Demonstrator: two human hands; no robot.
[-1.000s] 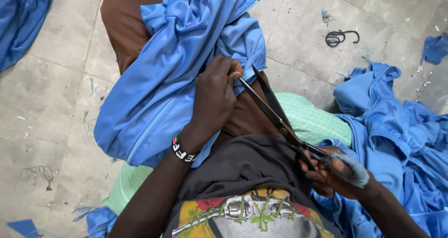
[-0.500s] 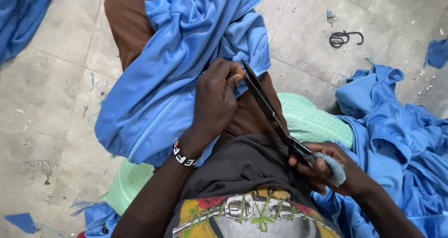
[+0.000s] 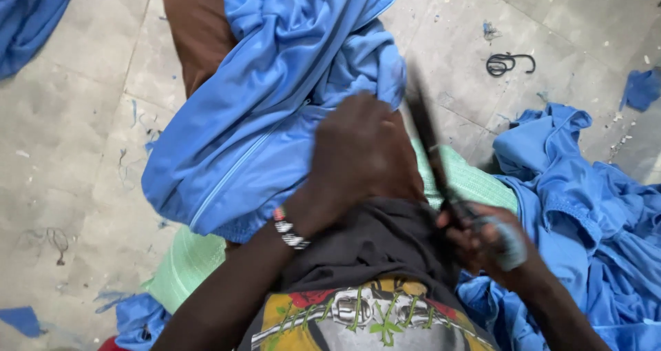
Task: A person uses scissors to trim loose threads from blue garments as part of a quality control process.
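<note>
My right hand (image 3: 492,244) is closed round the handles of the scissors (image 3: 430,148), whose blurred blades point up past the jacket (image 3: 275,110) edge. My left hand (image 3: 358,155) is clenched on that blue jacket, bunching it on my lap. I judge this is mid-trim, and next the blades need the fabric edge held taut between them. Right of the jacket lies a blue pile (image 3: 592,206); beyond it a black hook (image 3: 508,63) on the floor (image 3: 62,117).

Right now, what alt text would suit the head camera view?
A seated person's left hand presses a blue zip-up garment on their lap while the right hand holds dark scissors beside it. More blue clothes lie on the grey floor.
</note>
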